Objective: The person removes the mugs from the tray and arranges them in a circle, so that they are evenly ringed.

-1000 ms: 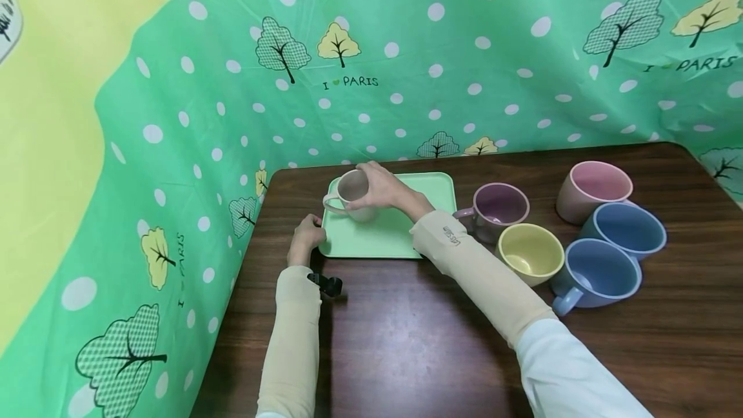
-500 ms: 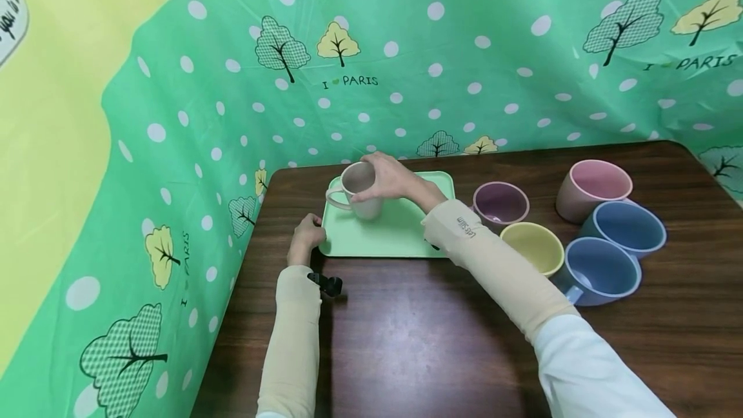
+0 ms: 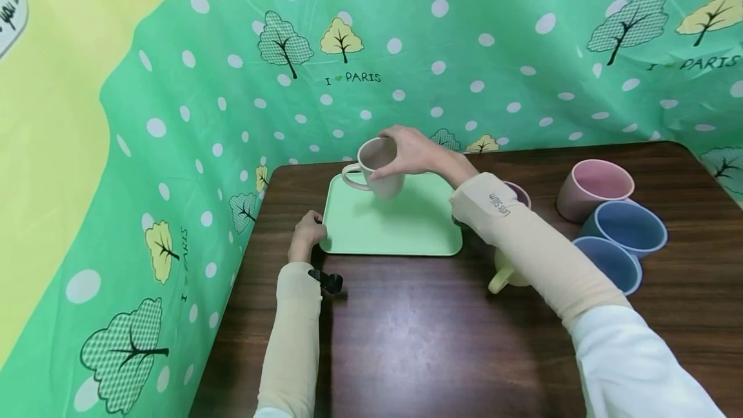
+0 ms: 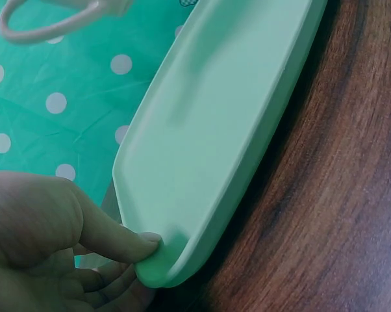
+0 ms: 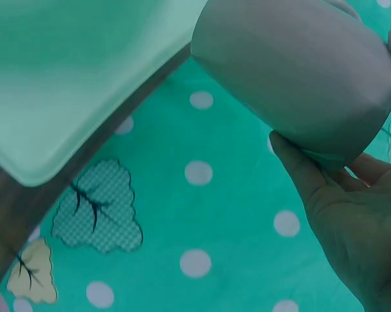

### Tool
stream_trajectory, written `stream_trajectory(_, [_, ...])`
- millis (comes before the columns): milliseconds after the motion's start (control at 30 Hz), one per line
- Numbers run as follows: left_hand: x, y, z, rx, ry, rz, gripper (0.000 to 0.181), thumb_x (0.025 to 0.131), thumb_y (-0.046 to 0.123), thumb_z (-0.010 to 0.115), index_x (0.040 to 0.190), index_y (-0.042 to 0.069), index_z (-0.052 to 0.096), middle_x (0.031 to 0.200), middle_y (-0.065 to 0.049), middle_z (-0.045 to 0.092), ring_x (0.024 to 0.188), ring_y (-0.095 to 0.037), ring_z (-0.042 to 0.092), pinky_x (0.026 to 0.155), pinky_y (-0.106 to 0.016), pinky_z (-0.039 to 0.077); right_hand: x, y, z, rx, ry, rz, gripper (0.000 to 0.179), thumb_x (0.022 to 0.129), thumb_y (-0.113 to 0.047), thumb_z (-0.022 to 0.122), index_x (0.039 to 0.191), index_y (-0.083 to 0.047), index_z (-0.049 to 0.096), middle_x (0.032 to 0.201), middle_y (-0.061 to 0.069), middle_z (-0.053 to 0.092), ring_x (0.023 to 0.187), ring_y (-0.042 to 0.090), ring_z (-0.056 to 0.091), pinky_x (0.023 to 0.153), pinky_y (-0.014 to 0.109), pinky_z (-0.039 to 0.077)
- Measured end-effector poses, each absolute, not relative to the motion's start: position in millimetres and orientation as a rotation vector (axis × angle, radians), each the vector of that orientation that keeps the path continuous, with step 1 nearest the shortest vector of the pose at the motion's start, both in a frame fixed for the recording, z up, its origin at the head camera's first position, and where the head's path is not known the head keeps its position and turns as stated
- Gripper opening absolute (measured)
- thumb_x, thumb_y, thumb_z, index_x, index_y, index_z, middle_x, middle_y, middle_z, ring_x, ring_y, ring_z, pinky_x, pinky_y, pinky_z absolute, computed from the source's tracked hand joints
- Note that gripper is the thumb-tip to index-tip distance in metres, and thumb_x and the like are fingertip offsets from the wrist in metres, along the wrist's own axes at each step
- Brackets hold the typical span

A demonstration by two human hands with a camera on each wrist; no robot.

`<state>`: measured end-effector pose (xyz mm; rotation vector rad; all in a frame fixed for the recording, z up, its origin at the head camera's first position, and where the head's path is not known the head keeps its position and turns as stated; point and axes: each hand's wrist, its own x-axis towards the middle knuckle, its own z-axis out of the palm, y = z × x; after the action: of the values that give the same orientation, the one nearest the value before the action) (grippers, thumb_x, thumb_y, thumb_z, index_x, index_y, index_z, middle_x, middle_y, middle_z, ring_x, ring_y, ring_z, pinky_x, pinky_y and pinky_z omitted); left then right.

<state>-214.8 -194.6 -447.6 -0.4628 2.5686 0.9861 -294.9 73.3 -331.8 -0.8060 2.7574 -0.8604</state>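
My right hand (image 3: 411,152) grips a pale pinkish-grey mug (image 3: 383,173) near its rim and holds it above the back of a light green tray (image 3: 400,228). The mug's handle (image 4: 59,26) points left, and a gap shows below its base. In the right wrist view the mug (image 5: 293,71) is seen from the side, with thumb and fingers around its rim end. My left hand (image 3: 307,234) pinches the tray's front left corner, the thumb lying over the rim (image 4: 153,250) in the left wrist view and the other fingers beneath.
On the table's right stand a pink mug (image 3: 598,186), two blue mugs (image 3: 629,228), a yellow mug (image 3: 511,273) and a purple mug (image 3: 519,193). The right forearm partly hides the yellow and purple ones. A green patterned cloth (image 3: 406,50) hangs behind and left of the table.
The right hand has lifted the mug off the tray and moved it up, back and to the right. My left hand stays at the tray's corner.
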Motion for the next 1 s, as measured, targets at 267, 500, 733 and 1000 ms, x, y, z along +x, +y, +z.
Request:
stream_trajectory(267, [-218.7, -194.0, -447.7, -0.466, 2.568, 0.985, 0.03, 0.089, 0.01, 0.04, 0.118, 0.011, 0.047, 0.121, -0.017, 0.05, 0.101, -0.03, 0.047, 0.08, -0.039, 0.039, -300.3, 95.2, -322.6, -0.761, 2.795, -0.775, 0.099, 0.066, -0.053, 0.08, 0.14, 0.0, 0.04, 0.134, 0.015, 0.049, 0.119, 0.029, 0.047, 0.095, 0.044, 0.044])
stream_trajectory(500, [-220.1, -193.0, -446.7, -0.478, 2.551, 0.992, 0.031, 0.09, 0.008, 0.039, 0.12, 0.01, 0.047, 0.121, -0.017, 0.051, 0.099, -0.03, 0.048, 0.078, -0.039, 0.04, -305.1, 113.4, -321.8, -0.744, 2.814, -0.74, 0.099, 0.066, -0.053, 0.08, 0.139, 0.002, 0.041, 0.132, 0.018, 0.05, 0.115, 0.03, 0.05, 0.094, 0.045, 0.045])
stream_trajectory(733, [-219.8, -192.5, -447.6, -0.479, 2.554, 1.008, 0.03, 0.089, 0.007, 0.04, 0.118, 0.01, 0.047, 0.118, -0.017, 0.051, 0.096, -0.029, 0.048, 0.075, -0.037, 0.039, -305.8, 127.5, -318.6, -0.722, 2.826, -0.707, 0.099, 0.066, -0.054, 0.08, 0.137, 0.004, 0.041, 0.128, 0.019, 0.052, 0.114, 0.032, 0.05, 0.092, 0.045, 0.046])
stream_trajectory(1000, [-216.2, -193.7, -447.6, -0.473, 2.54, 0.987, 0.032, 0.09, 0.009, 0.039, 0.121, 0.009, 0.047, 0.122, -0.018, 0.05, 0.098, -0.03, 0.047, 0.076, -0.039, 0.039, -303.5, 145.3, -322.1, -0.626, 2.835, -0.675, 0.098, 0.067, -0.059, 0.077, 0.137, 0.001, 0.041, 0.128, 0.018, 0.051, 0.113, 0.032, 0.049, 0.09, 0.047, 0.045])
